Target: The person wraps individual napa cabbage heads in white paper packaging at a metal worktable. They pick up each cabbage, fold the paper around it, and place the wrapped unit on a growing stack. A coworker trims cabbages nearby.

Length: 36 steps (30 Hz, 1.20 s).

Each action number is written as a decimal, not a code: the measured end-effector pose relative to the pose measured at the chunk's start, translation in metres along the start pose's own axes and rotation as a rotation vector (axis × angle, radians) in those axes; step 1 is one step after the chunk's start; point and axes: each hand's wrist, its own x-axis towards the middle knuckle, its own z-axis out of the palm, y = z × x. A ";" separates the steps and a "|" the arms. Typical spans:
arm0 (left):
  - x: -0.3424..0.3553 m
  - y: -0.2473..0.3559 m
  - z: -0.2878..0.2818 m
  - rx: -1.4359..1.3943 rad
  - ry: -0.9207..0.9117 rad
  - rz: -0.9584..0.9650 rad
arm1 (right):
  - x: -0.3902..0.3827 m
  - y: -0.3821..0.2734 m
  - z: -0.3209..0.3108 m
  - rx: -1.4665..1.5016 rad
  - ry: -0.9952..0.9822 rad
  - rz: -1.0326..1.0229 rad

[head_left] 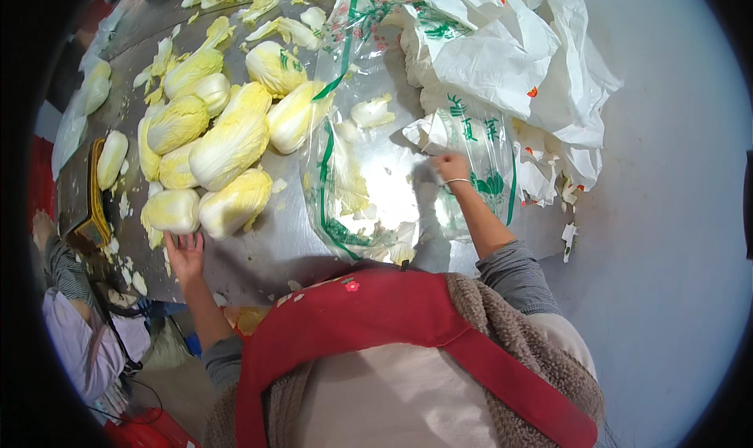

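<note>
My left hand (185, 253) is open, palm up, with its fingers apart. Its fingertips touch the near end of a pale napa cabbage (172, 211) at the front of a pile. Right beside that one lies a yellower napa cabbage (235, 203), and several more heads are heaped behind. A large clear plastic bag (328, 201) with green print is spread flat over the metal table. On its right part, my right hand (451, 167) is closed, the bag's film appearing pinched in its fingers; the fingertips are partly hidden.
Crumpled white wrapping sheets (502, 64) are heaped at the back right. Loose cabbage leaves (290, 31) litter the metal table (274, 248). At far left are a dark yellow-edged box (85, 201) and another person's sleeve (67, 272). A pale wall (667, 213) stands at right.
</note>
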 end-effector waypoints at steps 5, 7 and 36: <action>0.010 0.010 -0.021 0.634 0.229 0.711 | 0.037 -0.006 -0.073 0.115 0.620 -0.144; -0.036 -0.010 0.046 0.543 0.043 0.840 | 0.072 0.027 -0.078 -0.053 0.386 -0.063; -0.206 -0.204 0.152 0.341 -0.954 -0.847 | -0.167 -0.072 -0.015 0.674 -0.200 -0.409</action>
